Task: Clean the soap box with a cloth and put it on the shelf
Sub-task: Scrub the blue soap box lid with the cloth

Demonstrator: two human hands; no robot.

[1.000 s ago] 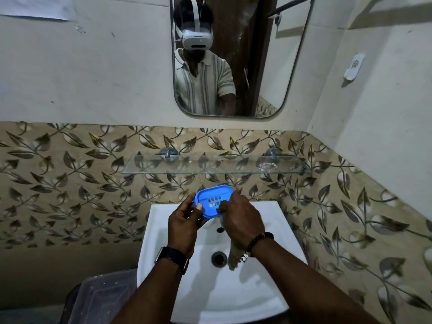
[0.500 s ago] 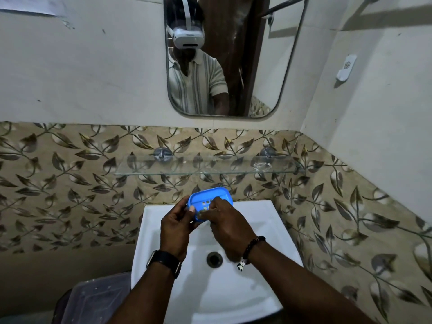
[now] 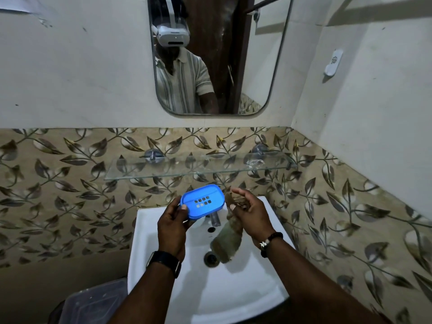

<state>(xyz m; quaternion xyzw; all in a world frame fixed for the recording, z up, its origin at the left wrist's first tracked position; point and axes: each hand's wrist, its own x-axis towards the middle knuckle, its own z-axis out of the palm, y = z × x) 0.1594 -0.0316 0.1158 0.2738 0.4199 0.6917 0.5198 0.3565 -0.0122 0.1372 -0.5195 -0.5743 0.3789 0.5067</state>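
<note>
My left hand (image 3: 172, 224) grips the left end of a blue soap box (image 3: 203, 201) with drain holes, holding it tilted above the back of the white sink (image 3: 163, 272). My right hand (image 3: 251, 212) is just right of the box, apart from it, holding a brownish cloth (image 3: 228, 243) that hangs down over the basin. The glass shelf (image 3: 131, 173) runs along the leaf-patterned tiles just above both hands and is bare.
A tap (image 3: 215, 218) stands behind the box, partly hidden. The drain (image 3: 210, 258) lies in the basin's middle. A mirror (image 3: 217, 54) hangs above the shelf. A clear plastic bin (image 3: 93, 302) sits on the floor at lower left. The right wall stands close.
My right hand has come off the soap box and moved right with the cloth, which now hangs free. The box's inner face with holes is fully exposed.
</note>
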